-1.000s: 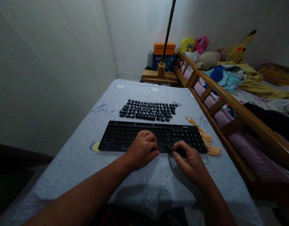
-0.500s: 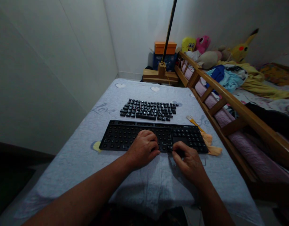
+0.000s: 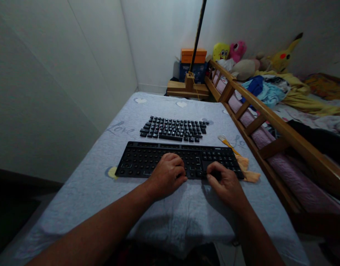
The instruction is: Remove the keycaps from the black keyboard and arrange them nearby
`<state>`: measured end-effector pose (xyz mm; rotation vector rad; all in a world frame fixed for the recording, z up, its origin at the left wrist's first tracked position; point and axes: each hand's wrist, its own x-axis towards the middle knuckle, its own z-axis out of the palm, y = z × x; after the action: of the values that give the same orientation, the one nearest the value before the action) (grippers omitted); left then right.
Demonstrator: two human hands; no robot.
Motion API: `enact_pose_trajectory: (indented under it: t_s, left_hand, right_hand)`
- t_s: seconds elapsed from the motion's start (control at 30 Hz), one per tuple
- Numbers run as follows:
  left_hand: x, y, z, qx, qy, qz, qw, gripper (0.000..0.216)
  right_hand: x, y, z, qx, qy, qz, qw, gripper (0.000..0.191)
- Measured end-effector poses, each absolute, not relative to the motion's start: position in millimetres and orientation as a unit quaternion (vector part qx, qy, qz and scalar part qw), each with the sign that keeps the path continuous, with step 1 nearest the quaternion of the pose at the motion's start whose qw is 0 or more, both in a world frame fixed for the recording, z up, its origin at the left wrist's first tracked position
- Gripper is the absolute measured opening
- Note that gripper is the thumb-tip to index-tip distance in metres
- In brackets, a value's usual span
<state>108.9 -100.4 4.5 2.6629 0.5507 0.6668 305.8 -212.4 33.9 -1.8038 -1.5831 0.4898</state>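
A black keyboard (image 3: 136,160) lies across the cloth-covered table; bare key posts show on its left and middle part, while the number pad on the right has its keys. My left hand (image 3: 168,171) rests over the keyboard's middle with fingers curled and thumb at the near edge, gripping it. At the near edge, just left of the number pad, my right hand (image 3: 223,183) is closed in a pinch. Something small and dark is at its fingertips, too small to make out. Beyond the keyboard, loose black keycaps (image 3: 171,129) lie in rows, with a long space bar among them.
A brush with a yellow handle (image 3: 230,146) and an orange cloth (image 3: 250,175) lie by the keyboard's right end. A wooden bed rail (image 3: 258,118) runs along the table's right side. Behind stand a wooden stand (image 3: 189,87) with a pole and an orange box (image 3: 193,56).
My right hand has moved slightly right along the keyboard's near edge, still pinching. My left hand stays in place on the keyboard.
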Motion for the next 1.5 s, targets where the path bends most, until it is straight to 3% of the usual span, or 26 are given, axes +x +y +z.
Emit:
enact_pose_trajectory:
  t_s: [0.53,0.87,1.1,1.5]
  left_hand:
    - [108.3,-100.8,3.2,0.936,0.195,0.237,0.173,0.013]
    - [108.5,-100.6,1.4,0.937,0.195,0.236,0.17,0.013]
    - [108.3,-101.0,1.0,0.935,0.196,0.237,0.174,0.012]
    - [108.7,-100.7,-0.1,0.936,0.194,0.236,0.176,0.013]
  right_hand:
    - [319.0,-204.6,42.3,-0.673,-0.663,0.221,0.243,0.009]
    - [312.1,-207.4,27.8,-0.669,-0.676,0.153,0.268,0.006]
    - [313.8,-196.2,42.5,-0.679,-0.658,0.224,0.234,0.005]
    - [321.4,-184.8,44.9,-0.682,-0.654,0.246,0.217,0.004]
